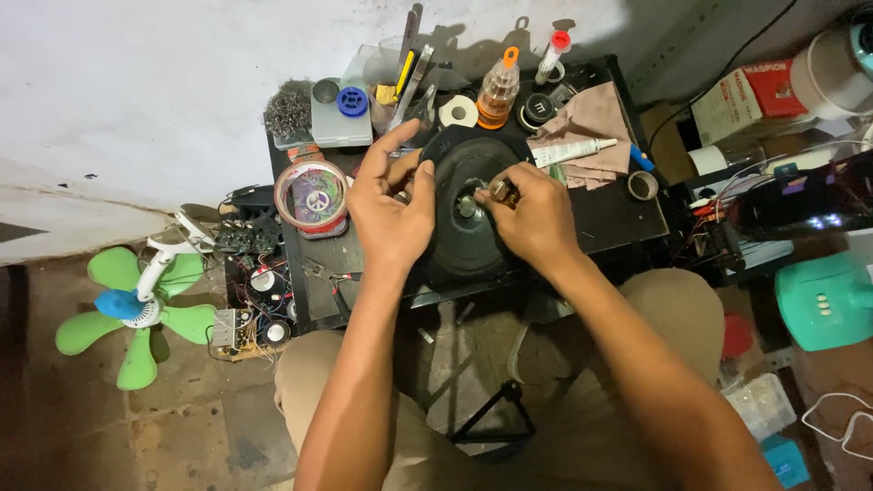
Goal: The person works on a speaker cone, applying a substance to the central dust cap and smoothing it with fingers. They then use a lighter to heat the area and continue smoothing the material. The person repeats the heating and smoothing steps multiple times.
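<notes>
Both hands are on the round black disc (459, 236) in the middle of the small black table (609, 218). Left hand (391, 205) grips its left edge with the index finger sticking out, right hand (532, 218) pinches a small metal bit (503, 191) near the disc's hub. Round clear tub (314, 195) sits just left of the disc.

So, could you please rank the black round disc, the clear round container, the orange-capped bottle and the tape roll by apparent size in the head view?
1. black round disc
2. clear round container
3. orange-capped bottle
4. tape roll, smallest
</notes>
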